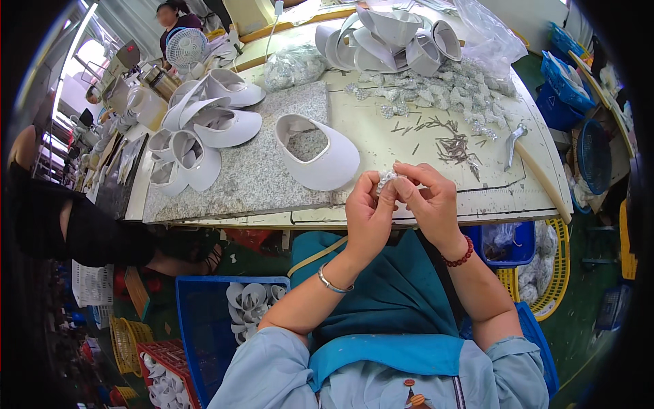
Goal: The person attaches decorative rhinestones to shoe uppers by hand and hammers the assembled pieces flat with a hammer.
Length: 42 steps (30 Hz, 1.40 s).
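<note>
My left hand (pixel 368 217) and my right hand (pixel 434 201) meet above the front edge of the table. Between their fingertips they pinch a small white, sparkly ornament (pixel 386 179), partly covered by the fingers. Just left of my hands a single white shoe upper (pixel 330 162) stands on the speckled stone slab (pixel 252 187). Beyond my hands lie a scatter of thin brown pins or nails (pixel 453 145) and a heap of glittery white bow ornaments (pixel 443 92). A hammer (pixel 541 177) with a pale handle lies at the right, its head toward the far side.
More white uppers (pixel 228 126) stand at the slab's left, and a pile of them (pixel 395 41) at the back. Clear plastic bags (pixel 294 66) lie nearby. Below are a blue crate (pixel 187 320) and a yellow basket (pixel 560 273). A person's leg (pixel 180 264) shows at left; another person (pixel 178 19) is farther back.
</note>
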Each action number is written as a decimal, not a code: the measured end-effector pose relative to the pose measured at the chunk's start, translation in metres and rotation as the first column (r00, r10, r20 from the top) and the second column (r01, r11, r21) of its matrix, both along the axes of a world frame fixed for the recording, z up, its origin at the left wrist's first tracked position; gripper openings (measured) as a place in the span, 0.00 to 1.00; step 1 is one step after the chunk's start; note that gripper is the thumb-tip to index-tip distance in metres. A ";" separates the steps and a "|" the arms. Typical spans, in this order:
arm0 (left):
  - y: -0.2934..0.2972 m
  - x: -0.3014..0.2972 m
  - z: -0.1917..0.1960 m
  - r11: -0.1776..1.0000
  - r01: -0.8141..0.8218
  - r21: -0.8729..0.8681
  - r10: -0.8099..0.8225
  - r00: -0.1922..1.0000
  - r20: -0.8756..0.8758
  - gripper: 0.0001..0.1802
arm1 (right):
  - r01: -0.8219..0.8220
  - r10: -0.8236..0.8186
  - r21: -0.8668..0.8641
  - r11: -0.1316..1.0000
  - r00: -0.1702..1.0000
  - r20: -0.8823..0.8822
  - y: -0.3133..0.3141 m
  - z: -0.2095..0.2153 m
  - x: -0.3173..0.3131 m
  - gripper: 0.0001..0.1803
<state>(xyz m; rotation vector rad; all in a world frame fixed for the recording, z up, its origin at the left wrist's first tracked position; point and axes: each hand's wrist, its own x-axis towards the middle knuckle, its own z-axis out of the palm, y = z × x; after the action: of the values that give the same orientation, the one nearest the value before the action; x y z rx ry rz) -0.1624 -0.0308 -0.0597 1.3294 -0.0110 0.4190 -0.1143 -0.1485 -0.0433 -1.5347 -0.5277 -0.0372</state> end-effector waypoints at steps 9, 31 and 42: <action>0.066 -0.005 0.030 0.301 -0.437 0.848 0.111 0.899 0.424 0.25 | 0.007 0.005 0.091 0.996 0.992 -0.129 -0.014 -0.010 0.007 0.11; 0.058 -0.013 0.078 0.946 0.022 0.325 -0.025 1.000 0.005 0.12 | 0.084 -0.003 -0.080 0.993 0.706 0.708 0.004 0.057 -0.016 0.10; 0.065 -0.012 0.064 0.975 0.018 0.223 0.002 0.996 -0.087 0.10 | 0.308 0.152 -0.347 0.886 0.514 0.844 -0.003 0.053 -0.015 0.08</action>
<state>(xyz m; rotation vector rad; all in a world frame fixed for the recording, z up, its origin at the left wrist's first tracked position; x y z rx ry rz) -0.1745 0.0340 0.0041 1.5682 0.0088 0.3606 -0.1289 -0.1512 0.0094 -1.9618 -1.3473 -0.8696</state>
